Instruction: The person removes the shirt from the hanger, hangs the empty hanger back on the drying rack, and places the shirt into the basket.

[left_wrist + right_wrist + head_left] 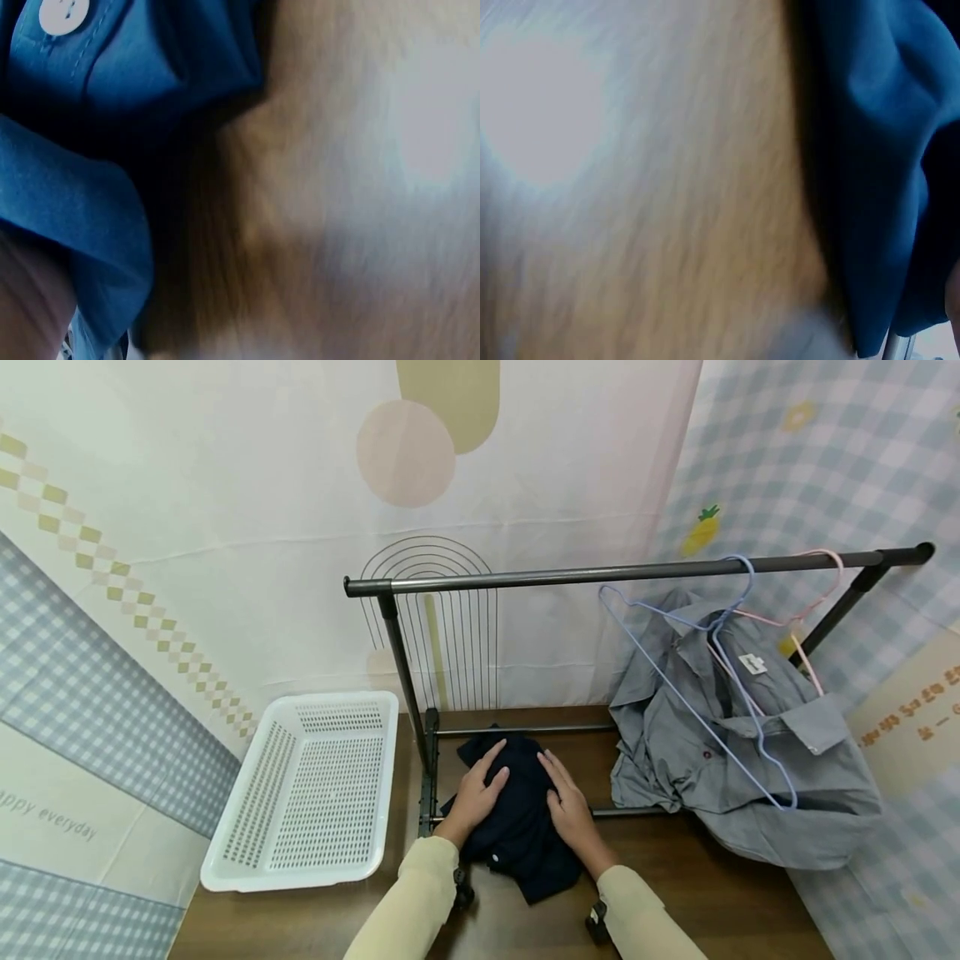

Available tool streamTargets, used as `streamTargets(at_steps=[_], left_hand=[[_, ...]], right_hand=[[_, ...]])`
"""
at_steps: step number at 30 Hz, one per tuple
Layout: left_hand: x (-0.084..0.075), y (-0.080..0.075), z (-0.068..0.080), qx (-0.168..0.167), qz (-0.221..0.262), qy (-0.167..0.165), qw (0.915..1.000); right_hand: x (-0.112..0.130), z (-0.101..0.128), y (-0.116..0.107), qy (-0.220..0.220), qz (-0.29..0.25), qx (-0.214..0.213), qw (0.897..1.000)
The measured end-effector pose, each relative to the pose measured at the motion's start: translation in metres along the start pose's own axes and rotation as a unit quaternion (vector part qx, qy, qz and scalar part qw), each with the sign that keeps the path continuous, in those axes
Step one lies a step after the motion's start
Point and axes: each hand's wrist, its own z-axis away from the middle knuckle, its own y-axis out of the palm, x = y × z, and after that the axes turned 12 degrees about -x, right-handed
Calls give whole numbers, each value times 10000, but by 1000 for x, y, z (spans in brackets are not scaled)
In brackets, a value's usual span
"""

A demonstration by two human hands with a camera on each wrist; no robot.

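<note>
So over at the lower left of the frame there's a white plastic basket [303, 793] sitting on the wooden floor [712, 893], nothing in it that I can see. Just right of it, low centre, a dark navy shirt [517, 827] lies bunched over the bottom bars of the clothes rack [600, 574]. The left hand [475, 795] lies flat on it, fingers straight and a bit spread, and the right hand [568, 802] does the same right beside it, pressing rather than pinching. Looks to me like the smoothing or folding stage. Next move probably needs a proper grab of an edge to fold it over. At the right, a grey shirt [727, 752] hangs off a blue hanger [701, 635], next to a pink hanger [813, 610].
</note>
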Motion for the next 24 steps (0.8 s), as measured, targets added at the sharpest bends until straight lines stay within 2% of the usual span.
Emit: streamTargets(at_steps=[4, 8, 10, 18, 24], left_hand=[[-7, 4, 1, -109, 330, -331, 9988], [-14, 8, 3, -152, 587, -644, 9961], [-17, 9, 3, -170, 728, -691, 9948], [-29, 9, 6, -410, 1249, -668, 9891], [-46, 7, 9, -553, 1459, -268, 9874]], right_hand=[[6, -3, 3, 700, -411, -173, 9966], [11, -6, 9, 728, -410, -339, 9959], [13, -8, 12, 728, -409, -363, 9959], [27, -17, 15, 969, -1083, -430, 9885], [66, -25, -2, 955, -1526, -394, 9829]])
